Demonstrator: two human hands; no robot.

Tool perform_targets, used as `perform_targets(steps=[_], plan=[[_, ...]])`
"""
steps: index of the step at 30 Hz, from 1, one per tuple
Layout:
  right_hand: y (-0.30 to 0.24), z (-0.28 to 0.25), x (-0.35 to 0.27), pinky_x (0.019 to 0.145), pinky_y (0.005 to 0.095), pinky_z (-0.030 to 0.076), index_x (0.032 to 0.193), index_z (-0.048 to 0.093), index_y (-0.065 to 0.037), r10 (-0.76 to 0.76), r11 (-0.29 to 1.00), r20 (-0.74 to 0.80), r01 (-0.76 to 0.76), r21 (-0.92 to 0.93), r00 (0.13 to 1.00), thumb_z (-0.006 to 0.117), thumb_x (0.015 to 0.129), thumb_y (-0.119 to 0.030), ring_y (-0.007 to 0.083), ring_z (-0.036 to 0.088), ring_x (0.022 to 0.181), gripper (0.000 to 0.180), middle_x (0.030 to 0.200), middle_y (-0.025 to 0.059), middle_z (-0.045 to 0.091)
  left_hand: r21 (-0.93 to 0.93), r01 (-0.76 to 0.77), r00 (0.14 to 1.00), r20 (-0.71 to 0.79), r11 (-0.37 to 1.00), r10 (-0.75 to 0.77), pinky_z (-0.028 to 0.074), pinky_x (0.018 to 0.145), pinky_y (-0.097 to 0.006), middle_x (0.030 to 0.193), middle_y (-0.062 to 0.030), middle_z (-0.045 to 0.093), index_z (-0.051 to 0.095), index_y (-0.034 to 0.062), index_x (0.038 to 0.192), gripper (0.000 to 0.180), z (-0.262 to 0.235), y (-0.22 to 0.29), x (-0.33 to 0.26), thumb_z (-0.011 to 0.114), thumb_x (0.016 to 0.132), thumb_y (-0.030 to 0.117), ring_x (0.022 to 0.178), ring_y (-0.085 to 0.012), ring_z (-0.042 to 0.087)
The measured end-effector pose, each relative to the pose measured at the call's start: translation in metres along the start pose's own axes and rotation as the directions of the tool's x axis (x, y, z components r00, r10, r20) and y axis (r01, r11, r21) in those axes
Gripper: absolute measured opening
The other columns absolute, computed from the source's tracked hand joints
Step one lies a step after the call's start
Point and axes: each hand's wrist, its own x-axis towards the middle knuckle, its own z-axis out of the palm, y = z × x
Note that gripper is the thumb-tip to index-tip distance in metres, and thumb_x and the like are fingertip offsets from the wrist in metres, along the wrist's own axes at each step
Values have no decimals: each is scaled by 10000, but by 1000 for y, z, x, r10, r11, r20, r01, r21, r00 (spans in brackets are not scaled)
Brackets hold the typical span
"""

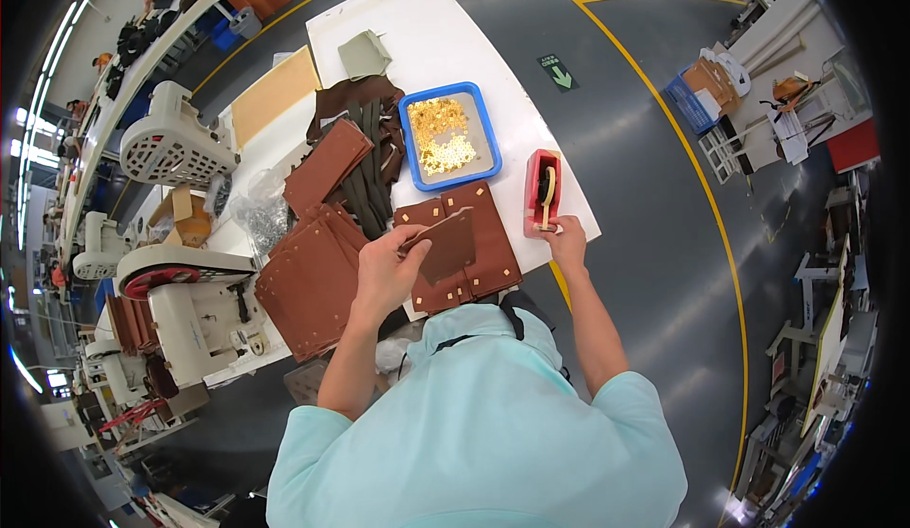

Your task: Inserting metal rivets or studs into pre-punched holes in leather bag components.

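My left hand (389, 264) grips a brown leather piece (445, 244) and holds it lifted over a small stack of brown leather panels (488, 234) with gold corner studs. My right hand (567, 239) reaches to the near end of a red tape dispenser (542, 191), fingers pinched at the tape end there. Both stand on the white table (427, 26) in front of me.
A blue tray (447, 135) of gold metal fittings sits behind the panels. More brown leather stacks (313, 282) and dark straps (370, 172) lie to the left, beside a clear bag (261, 215) and sewing machines (180, 310). Grey floor with yellow lines lies to the right.
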Motion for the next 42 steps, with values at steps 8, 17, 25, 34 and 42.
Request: perform_targets(steps=[8,17,25,34,42], plan=[[-3,-16,10,648,269,534,932,723,-20,321,894,118,-341,289,940,734,783,-97,155,655,707,168,820,67,695,-84,138,988,82,987,-132,492,662,-277,866,-83,693,672,20,1101,230,4,-5,5,643,893,115,729,-123,617],[5,17,-20,560,213,412,767,710,68,508,533,47,-357,767,860,757,791,-92,72,531,627,169,860,46,676,-137,170,982,105,976,-156,491,644,-261,810,-49,668,661,-2,1050,202,15,-2,18,648,881,109,703,-95,600],[17,30,-27,824,295,468,791,720,74,454,674,-86,-278,684,887,735,802,-98,184,638,944,173,1048,141,696,-199,183,981,106,963,-165,535,627,-254,837,-53,683,658,-16,1025,186,22,-2,28,655,881,101,728,-96,633],[14,27,-28,896,316,458,777,708,63,449,704,-84,-294,647,890,691,797,-92,243,628,1069,157,1170,184,659,-232,218,973,132,948,-191,543,632,-247,861,-45,687,658,-20,1037,192,24,-7,30,649,891,104,742,-82,630],[9,23,-26,761,328,504,740,700,34,232,912,-281,-108,395,931,687,784,-143,237,676,852,182,893,160,716,-198,260,962,137,945,-236,550,641,-247,854,-45,686,681,-24,1005,177,20,-3,29,653,895,111,748,-80,632]])
